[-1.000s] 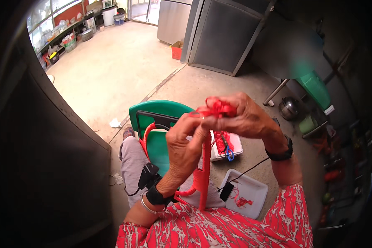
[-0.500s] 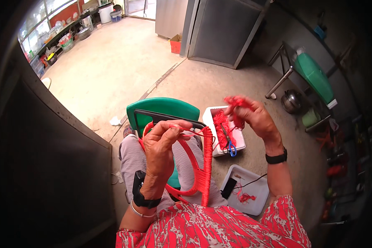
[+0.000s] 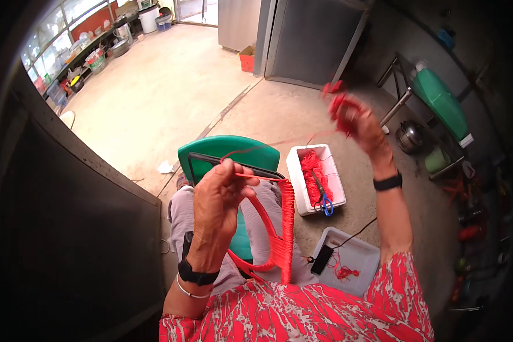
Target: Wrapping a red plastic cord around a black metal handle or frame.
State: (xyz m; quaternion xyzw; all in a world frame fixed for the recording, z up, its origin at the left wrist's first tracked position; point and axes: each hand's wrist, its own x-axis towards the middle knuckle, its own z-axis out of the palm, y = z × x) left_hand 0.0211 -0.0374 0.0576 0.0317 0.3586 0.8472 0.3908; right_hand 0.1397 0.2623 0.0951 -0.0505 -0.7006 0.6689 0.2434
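Observation:
On my lap lies a frame (image 3: 288, 228) whose right side is tightly wrapped in red cord, with curved red-wrapped bars inside it. Its far bar (image 3: 262, 171) is bare and black. My left hand (image 3: 215, 196) is at this bar, thumb and fingers pinching the red cord (image 3: 262, 178) that runs to the wrapped corner. Up and to the right, my right hand (image 3: 369, 135) is closed round a bundle of red cord (image 3: 345, 111), blurred by motion. A loose length of cord, also blurred, stretches between the two hands.
Beyond my knees stands a green plastic chair (image 3: 228, 146). To its right, a white foam box (image 3: 339, 194) holds red cord (image 3: 312, 165) and blue-handled scissors (image 3: 326, 205). Nearer, a grey tray (image 3: 362, 256) carries a black device (image 3: 322, 260) and cord scraps. A dark panel (image 3: 80, 228) rises at left.
My right hand has swung up and farther away with the cord bundle, drawing out loose cord. My left hand has shifted slightly and still pinches the cord at the bar.

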